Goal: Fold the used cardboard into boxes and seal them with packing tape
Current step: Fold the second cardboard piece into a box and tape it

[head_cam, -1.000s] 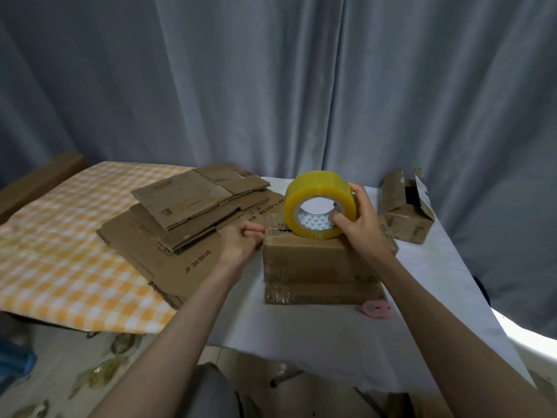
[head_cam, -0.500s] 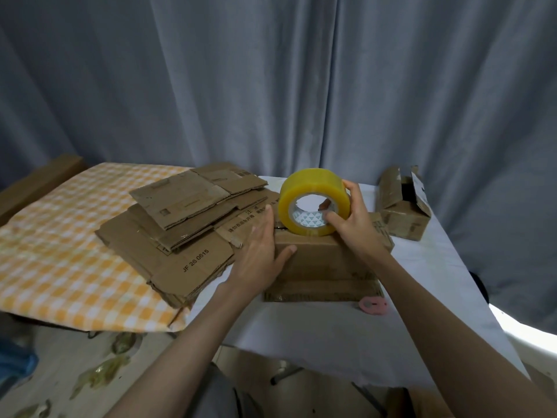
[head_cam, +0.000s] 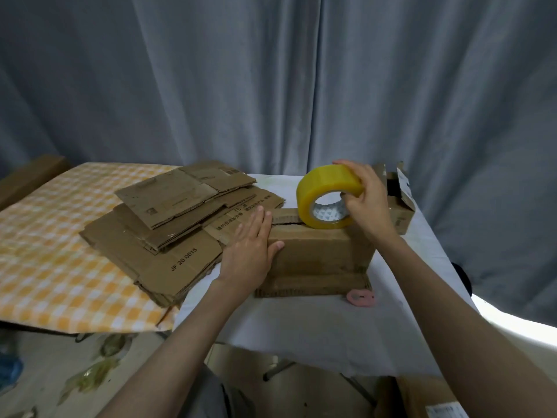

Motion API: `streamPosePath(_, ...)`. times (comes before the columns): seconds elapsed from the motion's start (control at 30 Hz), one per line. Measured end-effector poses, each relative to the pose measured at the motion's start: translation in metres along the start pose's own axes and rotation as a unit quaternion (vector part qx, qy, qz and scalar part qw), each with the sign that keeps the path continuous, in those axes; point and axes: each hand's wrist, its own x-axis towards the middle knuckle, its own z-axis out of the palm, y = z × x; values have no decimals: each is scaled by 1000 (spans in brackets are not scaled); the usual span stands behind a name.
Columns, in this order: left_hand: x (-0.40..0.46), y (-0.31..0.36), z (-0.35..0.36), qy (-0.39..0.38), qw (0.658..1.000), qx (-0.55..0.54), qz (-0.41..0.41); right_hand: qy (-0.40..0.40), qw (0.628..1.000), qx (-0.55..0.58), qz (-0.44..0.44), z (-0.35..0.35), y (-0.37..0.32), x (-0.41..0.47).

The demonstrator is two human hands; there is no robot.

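Observation:
A folded cardboard box [head_cam: 319,251] stands on the white-covered table [head_cam: 301,324] in front of me. My left hand [head_cam: 250,251] lies flat with straight fingers against the box's left end, thumb on its front face. My right hand [head_cam: 366,200] grips a yellow roll of packing tape [head_cam: 327,188], which stands on edge on the box's top, thumb in the core and fingers over the rim. Whether a strip of tape runs from the roll onto the box I cannot tell.
A stack of flattened cardboard [head_cam: 168,224] lies left of the box, partly on an orange checked cloth [head_cam: 51,267]. A small open box [head_cam: 399,203] sits at the back right, behind my right hand. A pink tape cutter [head_cam: 360,297] lies by the box's front right corner. Grey curtains hang behind.
My left hand went from pinching at the box's top left edge to lying flat on its left end. My right hand regripped the roll and tilted it over the box top.

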Motion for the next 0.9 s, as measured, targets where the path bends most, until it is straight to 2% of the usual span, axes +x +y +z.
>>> streamPosePath(0.07, 0, 1, -2, -7, 1000, 14, 1, -1, 1000, 12, 12, 0, 3, 0)
streamPosePath(0.17, 1, 4, -4, -25, 999, 36, 0, -2, 994, 45, 100, -4, 13, -3)
streamPosePath(0.3, 4, 4, -8, -36, 998, 49, 2, -64, 986, 35, 152, -7, 29, -14)
streamPosePath(0.53, 21, -9, -20, -67, 993, 88, 46, -101, 973, 93, 185, -5, 22, -18)
streamPosePath(0.67, 28, -4, -17, -71, 993, 25, 85, -91, 974, 103, 183, -1, 20, -19)
streamPosePath(0.77, 23, -2, -9, -47, 997, 6, 64, -89, 974, 102, 184, -1, 17, -16)
streamPosePath(0.9, 19, -6, -2, -36, 997, 18, 62, -38, 985, 62, 159, -6, 12, -6)
